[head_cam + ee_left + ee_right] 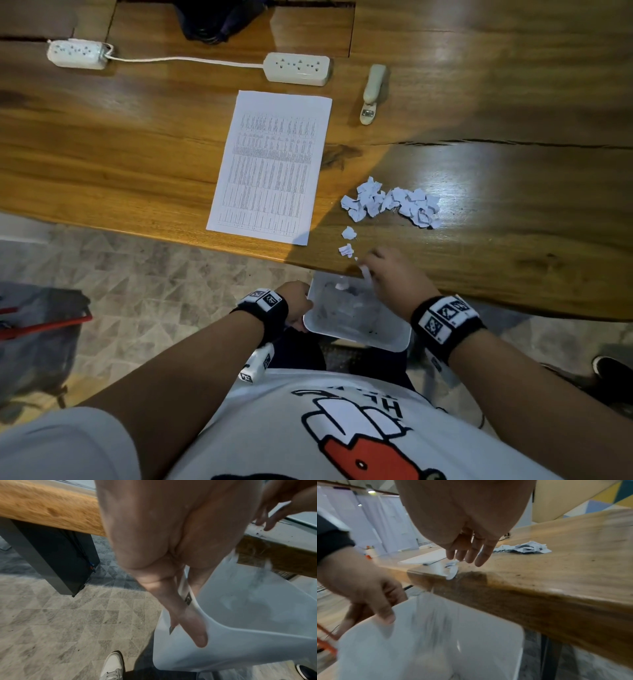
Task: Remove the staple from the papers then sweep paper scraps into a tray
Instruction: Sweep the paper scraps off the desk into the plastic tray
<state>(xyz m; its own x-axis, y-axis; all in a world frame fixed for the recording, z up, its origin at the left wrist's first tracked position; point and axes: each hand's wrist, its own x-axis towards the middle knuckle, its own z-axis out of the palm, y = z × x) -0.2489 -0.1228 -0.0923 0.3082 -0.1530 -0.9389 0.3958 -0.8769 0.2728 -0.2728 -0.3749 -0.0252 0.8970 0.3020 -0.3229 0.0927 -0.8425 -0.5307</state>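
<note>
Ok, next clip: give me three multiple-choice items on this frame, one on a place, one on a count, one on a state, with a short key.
1. Where is the tray?
A. On the table beside the printed sheet
B. Held below the table edge
C. On the floor

2. How many power strips lie on the table?
A. One
B. Two
C. Four

3. What is the right hand doing?
A. Gripping the stapler
B. Resting flat on the printed sheet
C. Fingers extended at the table edge, over the tray

Key:
1 B, the left hand holds the tray's rim under the edge.
2 B, one power strip far left, another power strip beyond the sheet.
3 C, the right wrist view shows straight fingers by scraps at the edge.
</note>
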